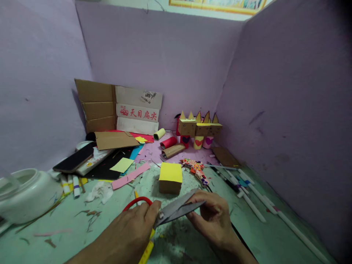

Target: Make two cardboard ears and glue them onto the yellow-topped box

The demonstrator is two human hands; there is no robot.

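My left hand (137, 223) is closed around red-and-yellow-handled scissors (176, 209), whose blades point right and stand slightly apart. My right hand (211, 212) is at the blade tips, thumb and fingers pressed together around a small piece I cannot make out. Just beyond the blades sits a small cardboard box (169, 186) with a yellow paper top. A flower-patterned glue gun (195, 169) lies to the right of the box. A pink paper strip (130, 176) lies to its left.
Three cardboard cat figures (202, 128) stand at the back. Paper rolls (173, 150) lie beside them. Markers (251, 205) are on the right, a white pot (30, 198) and a phone (74, 157) on the left. Folded cardboard (99, 110) leans on the wall.
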